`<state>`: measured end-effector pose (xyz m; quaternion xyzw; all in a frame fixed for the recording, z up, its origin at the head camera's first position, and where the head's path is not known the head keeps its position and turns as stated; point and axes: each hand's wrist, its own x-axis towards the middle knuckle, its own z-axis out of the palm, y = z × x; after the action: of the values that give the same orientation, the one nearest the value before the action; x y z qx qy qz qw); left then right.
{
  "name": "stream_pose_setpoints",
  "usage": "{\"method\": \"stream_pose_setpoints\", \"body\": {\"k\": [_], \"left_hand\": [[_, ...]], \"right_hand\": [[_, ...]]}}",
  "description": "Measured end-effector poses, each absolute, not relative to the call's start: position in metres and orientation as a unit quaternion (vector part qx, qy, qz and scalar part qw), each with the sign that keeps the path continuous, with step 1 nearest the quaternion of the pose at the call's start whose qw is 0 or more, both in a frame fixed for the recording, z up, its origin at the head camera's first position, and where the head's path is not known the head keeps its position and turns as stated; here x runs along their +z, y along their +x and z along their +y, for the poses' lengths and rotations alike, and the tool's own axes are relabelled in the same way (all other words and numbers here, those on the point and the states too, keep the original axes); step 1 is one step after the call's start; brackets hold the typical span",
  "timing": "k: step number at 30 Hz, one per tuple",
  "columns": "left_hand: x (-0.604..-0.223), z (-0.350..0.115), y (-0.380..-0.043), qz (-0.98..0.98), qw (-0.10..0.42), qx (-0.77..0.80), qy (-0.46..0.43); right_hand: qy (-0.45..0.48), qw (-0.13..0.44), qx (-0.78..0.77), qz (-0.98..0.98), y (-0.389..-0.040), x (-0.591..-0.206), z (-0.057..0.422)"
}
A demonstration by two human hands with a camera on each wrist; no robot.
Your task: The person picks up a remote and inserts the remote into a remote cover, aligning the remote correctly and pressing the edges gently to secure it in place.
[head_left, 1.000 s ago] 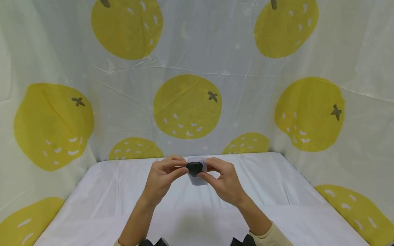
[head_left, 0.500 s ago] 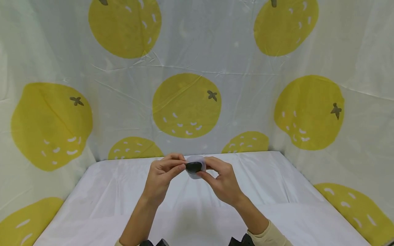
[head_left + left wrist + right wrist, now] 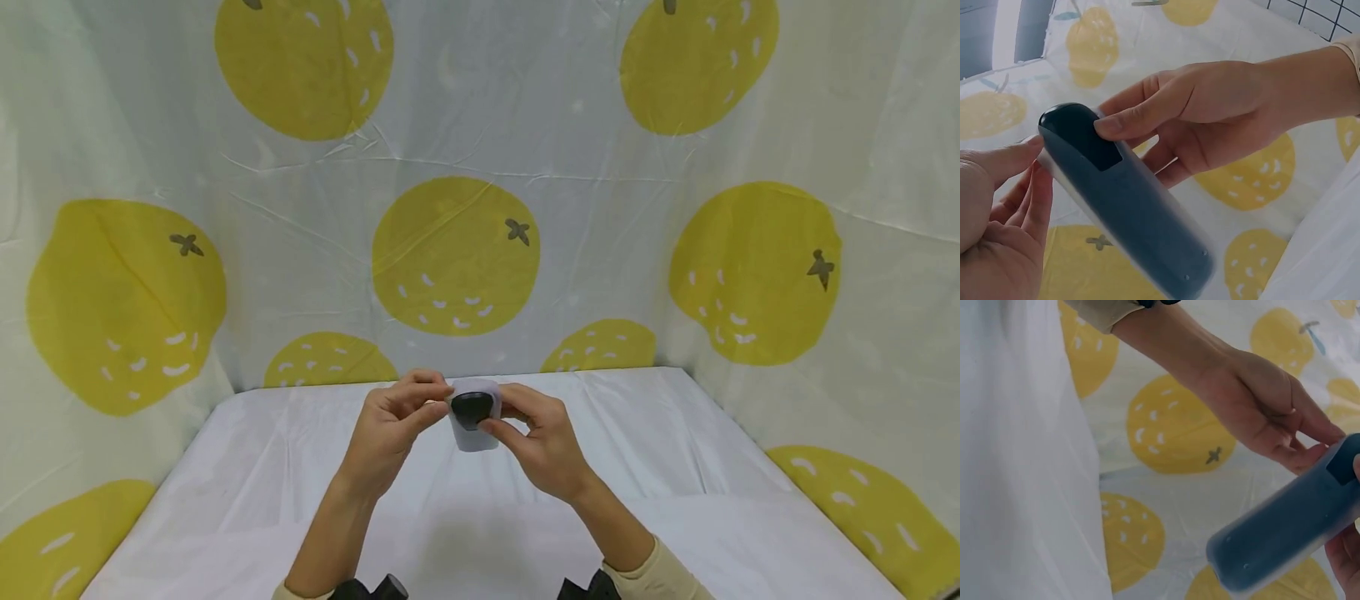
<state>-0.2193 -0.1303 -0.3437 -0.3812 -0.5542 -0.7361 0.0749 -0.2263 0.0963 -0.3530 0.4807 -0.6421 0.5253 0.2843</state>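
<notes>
Between the two hands, above the white table, is a long, slim device with a glossy black rounded end [image 3: 472, 407]. A translucent sleeve [image 3: 1154, 219] covers most of its length, and the black end shows through a cutout in it. The person's right hand [image 3: 547, 437] pinches the device near this end, thumb on the black face and fingers behind. At the opposite edge, the left hand [image 3: 384, 433] pinches the sleeve's rim between thumb and fingertips. In the right wrist view the sleeved lower end [image 3: 1260, 550] slants down to the left. Its far side is hidden.
A white cloth-covered table [image 3: 300, 500] lies beneath the hands. Pale curtains printed with yellow fruit [image 3: 457, 258] stand behind it and along both sides. Black wrist-worn gear [image 3: 590, 586] shows at the bottom edge near the sleeves.
The device first tipped so its length looked shorter, then tilted back to show more of the sleeve below the black end. The left fingertips shifted slightly left; the right hand hardly moved.
</notes>
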Motion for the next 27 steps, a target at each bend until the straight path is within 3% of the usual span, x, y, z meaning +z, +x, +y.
{"method": "stream_pose_setpoints", "body": {"k": [11, 17, 27], "left_hand": [[-0.34, -0.14, -0.218, -0.588, 0.095, -0.677, -0.432], [-0.346, -0.134, -0.221, -0.514, 0.085, -0.716, -0.465], [-0.351, -0.109, -0.219, -0.456, 0.104, -0.78, -0.416]], "right_hand": [[0.525, 0.248, 0.537, -0.612, -0.227, -0.353, 0.097], [0.554, 0.287, 0.486, -0.612, -0.228, -0.351, 0.098], [0.523, 0.334, 0.442, -0.648, -0.228, -0.351, 0.102]]}}
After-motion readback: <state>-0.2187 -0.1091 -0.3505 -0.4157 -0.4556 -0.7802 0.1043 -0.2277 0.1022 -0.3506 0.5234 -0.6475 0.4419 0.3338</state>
